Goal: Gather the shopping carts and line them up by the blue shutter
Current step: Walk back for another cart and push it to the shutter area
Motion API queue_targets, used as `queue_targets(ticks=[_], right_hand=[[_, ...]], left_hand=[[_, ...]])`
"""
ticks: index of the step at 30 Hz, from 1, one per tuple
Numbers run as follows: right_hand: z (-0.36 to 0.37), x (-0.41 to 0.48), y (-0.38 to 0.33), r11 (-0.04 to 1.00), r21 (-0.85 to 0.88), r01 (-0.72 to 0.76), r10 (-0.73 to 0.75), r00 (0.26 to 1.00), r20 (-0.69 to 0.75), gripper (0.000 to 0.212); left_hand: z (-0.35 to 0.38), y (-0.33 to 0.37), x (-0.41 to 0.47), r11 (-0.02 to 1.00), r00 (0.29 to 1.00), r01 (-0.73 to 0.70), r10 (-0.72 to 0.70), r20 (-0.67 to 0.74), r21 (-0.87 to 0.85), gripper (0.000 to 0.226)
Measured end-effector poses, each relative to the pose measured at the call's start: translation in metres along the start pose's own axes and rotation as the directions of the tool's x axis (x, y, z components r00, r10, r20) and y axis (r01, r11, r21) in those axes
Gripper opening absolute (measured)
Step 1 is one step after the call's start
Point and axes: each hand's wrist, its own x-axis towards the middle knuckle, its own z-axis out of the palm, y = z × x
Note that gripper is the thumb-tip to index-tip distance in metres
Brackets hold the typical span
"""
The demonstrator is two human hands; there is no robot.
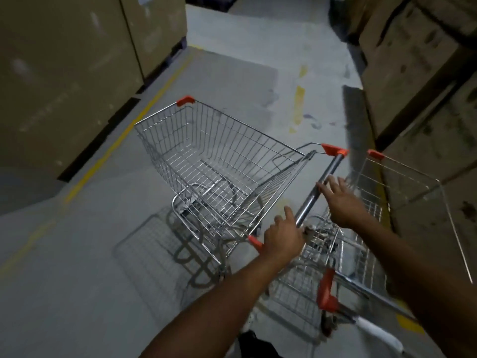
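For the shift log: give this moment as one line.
left hand grips first cart handle | right hand open, fingers on handle | second cart close right | blue shutter not in view

So I count two shopping carts here, cart one [219, 161] and cart two [374, 228], plus my two hands, left hand [281, 239] and right hand [343, 202]. Big cardboard boxes [64, 73]: two on the left, maybe three on the right, too blurry.
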Motion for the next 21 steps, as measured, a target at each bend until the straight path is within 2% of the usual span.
queue_targets(ticks=[3,6,10,14,15,17,21], right_hand=[[0.008,0.029,0.027,0.998,0.009,0.060,-0.060,0.998,0.001,0.103],[0.012,0.055,0.035,0.989,-0.027,0.146,-0.146,0.989,-0.014,0.094],[0.014,0.085,0.024,0.966,-0.079,0.247,-0.250,0.967,-0.036,0.056],[0.002,0.102,0.001,0.944,-0.109,0.312,-0.319,0.946,-0.056,0.029],[-0.001,0.104,-0.007,0.940,-0.109,0.324,-0.332,0.942,-0.057,0.023],[-0.005,0.107,-0.022,0.930,-0.128,0.345,-0.354,0.934,-0.054,0.017],[-0.012,0.113,-0.057,0.886,-0.174,0.430,-0.440,0.897,-0.027,0.016]], left_hand=[[0.003,0.002,0.007,0.995,0.996,0.046,-0.052,0.068,0.087,0.046],[0.005,0.002,0.012,0.992,0.991,0.100,-0.106,0.085,0.071,0.046],[0.000,-0.006,0.018,0.980,0.980,0.186,-0.190,0.058,0.076,0.035],[-0.012,-0.028,0.025,0.957,0.957,0.284,-0.287,0.050,0.063,0.029],[-0.016,-0.035,0.026,0.954,0.954,0.295,-0.298,0.045,0.056,0.030],[-0.029,-0.047,0.028,0.949,0.948,0.312,-0.314,0.041,0.051,0.045],[-0.055,-0.081,0.022,0.920,0.927,0.370,-0.375,0.018,0.129,0.074]])
